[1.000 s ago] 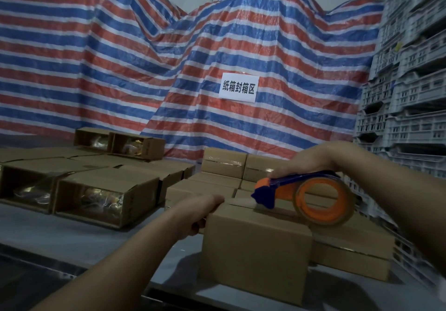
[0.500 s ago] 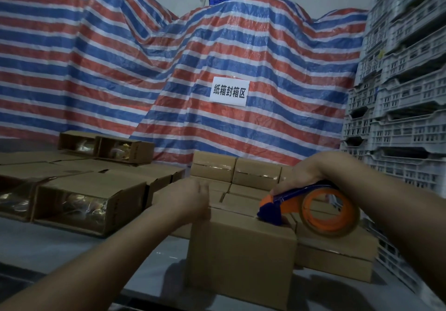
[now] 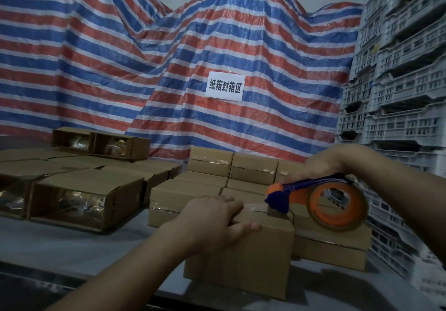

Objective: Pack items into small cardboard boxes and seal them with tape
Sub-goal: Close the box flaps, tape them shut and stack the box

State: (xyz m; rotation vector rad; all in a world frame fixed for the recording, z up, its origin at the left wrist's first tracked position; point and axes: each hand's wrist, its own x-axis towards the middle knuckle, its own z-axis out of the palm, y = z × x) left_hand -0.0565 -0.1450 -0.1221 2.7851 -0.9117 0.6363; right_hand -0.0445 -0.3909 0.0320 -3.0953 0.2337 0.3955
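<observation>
Open boxes hold shiny wrapped items; left hand presses closed box.

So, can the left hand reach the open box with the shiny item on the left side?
Probably yes. The left hand only rests on the front box, and bare table lies between it and the open box.
</observation>
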